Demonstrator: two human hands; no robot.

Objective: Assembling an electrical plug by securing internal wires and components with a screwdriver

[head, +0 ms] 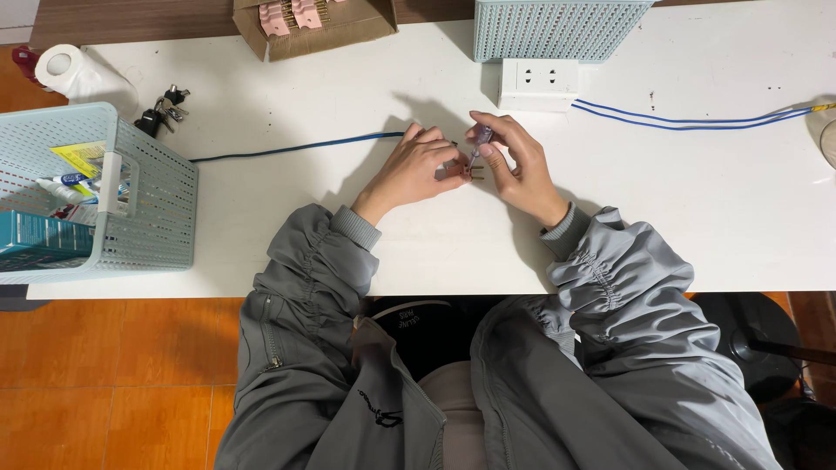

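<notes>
Where the white counter (261, 218) ended at its near edge, an orange tiled floor (113, 374) was seen below it, and a dark wooden strip ran behind its far edge. Grey jacket sleeves were rested on the counter.

At the middle of the counter a small plug (471, 171) with brass prongs was held between the two hands. The left hand (416, 170) was closed around the plug's body from the left, fingers curled. The right hand (514, 165) was closed on a small clear-handled screwdriver (480, 141), held tilted with its tip down at the plug. The hands were touching each other over the plug. A blue cable (296, 148) was laid from the left hand towards the left.

Just beyond the hands a white socket block (538, 83) was set, with a pair of thin blue wires (688, 120) run off to the right. Behind it a pale blue basket (557, 26) was placed. A cardboard box (318, 30) of pink parts was seen at the far edge. At the left a second pale blue basket (148, 200) was stood, with a teal box, tubes and a yellow label held inside. Keys (161, 111) and a paper roll (74, 74) were laid behind it.
</notes>
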